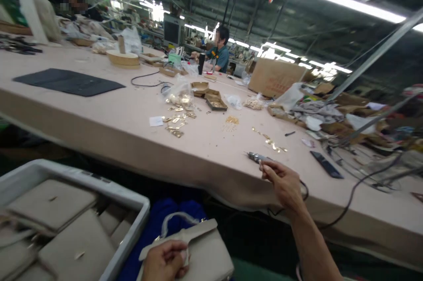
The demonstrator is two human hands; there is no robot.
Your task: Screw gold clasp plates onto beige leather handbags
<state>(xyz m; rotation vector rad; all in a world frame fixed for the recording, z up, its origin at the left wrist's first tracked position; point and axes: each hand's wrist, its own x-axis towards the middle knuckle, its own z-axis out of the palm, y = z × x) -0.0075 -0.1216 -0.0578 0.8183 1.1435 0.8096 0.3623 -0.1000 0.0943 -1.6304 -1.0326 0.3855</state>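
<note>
A beige handbag (pixel 208 254) with a wrapped handle lies low in front of me, on blue material. My left hand (pixel 167 261) is closed at its front flap, fingers curled round a small strap or tab that they partly cover. Over the table's front edge, my right hand (pixel 282 179) has thumb and fingers pinched at the rear of a slim electric screwdriver (pixel 256 156). The tool's tip points left across the tabletop. My fingers hide part of its body, and a dark cable runs behind my wrist.
A grey crate (pixel 143 210) of beige handbags stands at left. On the table (pixel 198 157) lie gold metal fittings (pixel 178 120), tiny gold pieces (pixel 232 120), small boxes (pixel 216 101), a black mat (pixel 69 81) and a phone-like dark object (pixel 326 164). Co-workers are behind.
</note>
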